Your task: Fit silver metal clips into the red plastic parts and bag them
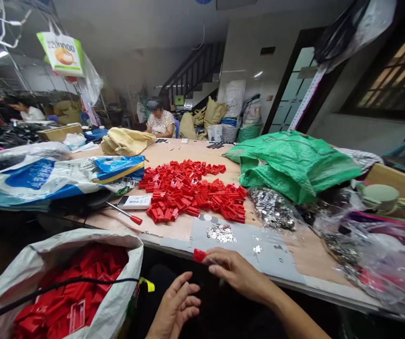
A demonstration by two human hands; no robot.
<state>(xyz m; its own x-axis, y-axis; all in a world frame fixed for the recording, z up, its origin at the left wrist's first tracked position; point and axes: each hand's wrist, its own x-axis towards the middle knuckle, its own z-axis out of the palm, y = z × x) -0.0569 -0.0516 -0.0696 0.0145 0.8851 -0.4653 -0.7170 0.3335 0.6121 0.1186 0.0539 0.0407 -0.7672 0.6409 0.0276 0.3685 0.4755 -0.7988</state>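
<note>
Between the thumb and fingers of my right hand (236,273) is a small red plastic piece (199,255), held just off the table's front edge. My left hand (177,306) hovers below and left of it, fingers loosely curled but apart, with nothing in them. A heap of similar red plastic pieces (191,188) covers the middle of the table (174,231). Close to my right hand, a little pile of shiny metal parts (221,232) lies on a grey sheet (259,263), with a few more metal parts (257,248) to its right.
An open white sack (132,249) of red pieces stands at lower left. A red-handled screwdriver (136,220) lies near a white box (134,202). Bags of metal parts (273,207) and a green sack (294,160) lie right. Another person (160,123) sits across the table.
</note>
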